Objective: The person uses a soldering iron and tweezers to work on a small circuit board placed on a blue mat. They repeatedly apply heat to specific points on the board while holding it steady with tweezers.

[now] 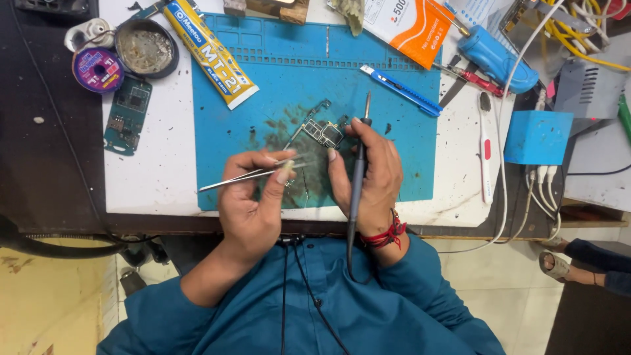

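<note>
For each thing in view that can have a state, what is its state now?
Left hand: closed on tweezers.
Right hand: closed on iron.
Iron: tip raised past the board, not touching it.
Board: flat on mat.
Tin: open, no lid.
Glue tube: lying flat.
Second board: beside mat, untouched.

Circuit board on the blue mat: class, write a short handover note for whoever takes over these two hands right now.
Left hand: shut on tweezers, tips just short of the circuit board.
Right hand: shut on soldering iron, thumb at the board's edge.
Board: lies on the blue mat.
Done: board bare, both tools in hand.
Left: the iron's tip points away past the board, not touching it.
</note>
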